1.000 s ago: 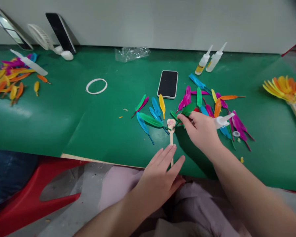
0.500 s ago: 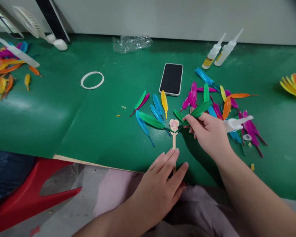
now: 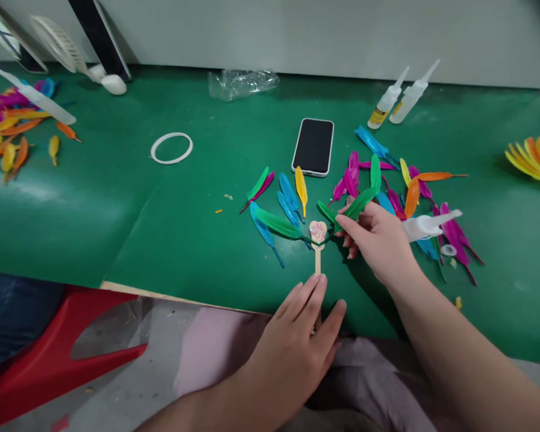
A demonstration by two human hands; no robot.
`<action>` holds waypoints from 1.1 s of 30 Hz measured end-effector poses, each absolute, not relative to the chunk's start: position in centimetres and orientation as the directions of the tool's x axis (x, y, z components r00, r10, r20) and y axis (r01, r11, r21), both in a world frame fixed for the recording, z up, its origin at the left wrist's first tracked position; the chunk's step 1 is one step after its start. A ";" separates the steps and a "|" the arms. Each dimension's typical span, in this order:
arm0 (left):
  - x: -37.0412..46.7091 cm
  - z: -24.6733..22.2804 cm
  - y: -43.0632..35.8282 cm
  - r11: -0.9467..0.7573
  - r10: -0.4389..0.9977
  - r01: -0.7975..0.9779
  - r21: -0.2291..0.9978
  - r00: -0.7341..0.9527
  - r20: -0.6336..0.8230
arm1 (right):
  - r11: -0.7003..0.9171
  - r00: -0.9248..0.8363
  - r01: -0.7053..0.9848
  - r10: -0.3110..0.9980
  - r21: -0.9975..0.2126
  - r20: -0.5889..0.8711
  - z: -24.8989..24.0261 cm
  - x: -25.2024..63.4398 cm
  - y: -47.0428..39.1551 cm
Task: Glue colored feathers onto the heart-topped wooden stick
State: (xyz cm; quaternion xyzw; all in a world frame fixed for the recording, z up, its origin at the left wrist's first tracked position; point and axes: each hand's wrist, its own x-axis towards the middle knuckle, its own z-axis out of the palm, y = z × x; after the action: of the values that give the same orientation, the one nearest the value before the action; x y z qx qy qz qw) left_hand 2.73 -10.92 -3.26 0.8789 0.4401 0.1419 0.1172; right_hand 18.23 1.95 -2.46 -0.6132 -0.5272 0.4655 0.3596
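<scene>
A wooden stick (image 3: 317, 259) with a rounded head lies at the table's front edge, with clear, pinkish glue-like stuff on the head. My left hand (image 3: 297, 336) rests over the lower stick, fingertips pressing on it and thumb spread apart. One green feather (image 3: 276, 223) reaches left from the stick head, its quill tip on the head. My right hand (image 3: 375, 240) pinches another green feather (image 3: 362, 203) just right of the head, its quill pointing at the head. Near my right wrist lies a white glue bottle (image 3: 420, 228) with its nozzle pointing right.
Loose blue feathers (image 3: 261, 231) and a yellow feather (image 3: 301, 187) lie left of the stick; magenta feathers (image 3: 454, 235) lie right. Behind are a phone (image 3: 314, 147), two upright glue bottles (image 3: 384, 108) and a plastic bag (image 3: 243, 84). A white ring (image 3: 171, 148) lies left.
The view has shifted slightly. My right hand still pinches the green feather by the stick head, its blade now tilted a little more upright. My left hand stays on the stick.
</scene>
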 end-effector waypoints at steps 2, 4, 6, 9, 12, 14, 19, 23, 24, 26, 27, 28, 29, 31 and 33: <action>3.0 -3.4 -11.5 -0.576 0.816 0.751 0.323 0.554 0.166 | -0.193 0.004 0.306 0.979 -0.932 -0.201 -2.6 18.1 1.7; 3.2 -3.4 -12.2 -0.569 0.822 0.756 0.324 0.538 0.187 | -0.199 0.005 0.317 0.978 -0.927 -0.208 -2.6 18.0 1.3; 3.4 -3.4 -12.7 -0.565 0.825 0.756 0.330 0.528 0.202 | -0.206 0.014 0.332 0.977 -0.921 -0.214 -2.4 18.0 0.8; 3.5 -3.3 -13.3 -0.570 0.821 0.748 0.341 0.534 0.201 | -0.215 0.022 0.338 0.975 -0.916 -0.221 -2.4 17.9 -0.1; 3.4 -3.3 -13.6 -0.574 0.818 0.741 0.348 0.543 0.191 | -0.226 0.018 0.303 0.973 -0.926 -0.232 -2.6 18.0 -0.7; 3.4 -3.3 -13.8 -0.572 0.818 0.741 0.352 0.544 0.185 | -0.241 0.027 0.283 0.970 -0.929 -0.243 -2.8 18.0 -0.9; 3.3 -3.4 -13.8 -0.570 0.818 0.733 0.372 0.547 0.177 | -0.260 0.106 0.282 0.965 -0.924 -0.239 -3.1 17.8 -1.3; 3.2 -3.3 -13.8 -0.573 0.815 0.725 0.383 0.551 0.177 | -0.245 0.142 0.333 0.968 -0.910 -0.209 -2.7 17.4 -1.5; 3.2 -3.3 -13.8 -0.573 0.815 0.724 0.385 0.551 0.178 | -0.246 0.144 0.344 0.968 -0.906 -0.208 -2.6 17.4 -1.5; 3.1 -3.3 -13.8 -0.575 0.814 0.721 0.387 0.553 0.179 | -0.254 0.143 0.354 0.966 -0.900 -0.216 -2.5 17.3 -1.5; 3.1 -3.3 -13.9 -0.575 0.813 0.720 0.387 0.553 0.179 | -0.261 0.142 0.358 0.964 -0.897 -0.224 -2.5 17.3 -1.5; 3.1 -3.4 -13.9 -0.576 0.813 0.719 0.388 0.554 0.180 | -0.267 0.139 0.359 0.963 -0.894 -0.232 -2.6 17.3 -1.5; 3.1 -3.4 -13.9 -0.576 0.813 0.719 0.388 0.553 0.182 | -0.272 0.136 0.356 0.962 -0.894 -0.238 -2.6 17.4 -1.5; 3.1 -3.5 -13.8 -0.576 0.814 0.718 0.390 0.551 0.187 | -0.273 0.136 0.336 0.961 -0.901 -0.241 -2.8 17.5 -1.5; 3.1 -3.5 -13.8 -0.577 0.813 0.716 0.393 0.551 0.191 | -0.267 0.146 0.301 0.961 -0.915 -0.233 -3.0 17.5 -1.5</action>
State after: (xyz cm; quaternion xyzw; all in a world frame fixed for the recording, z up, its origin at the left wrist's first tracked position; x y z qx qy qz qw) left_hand 3.09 -13.77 -3.53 0.8700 0.4392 0.1783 0.1357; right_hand 17.50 -1.45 -3.01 -0.6600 -0.4783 0.4451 0.3709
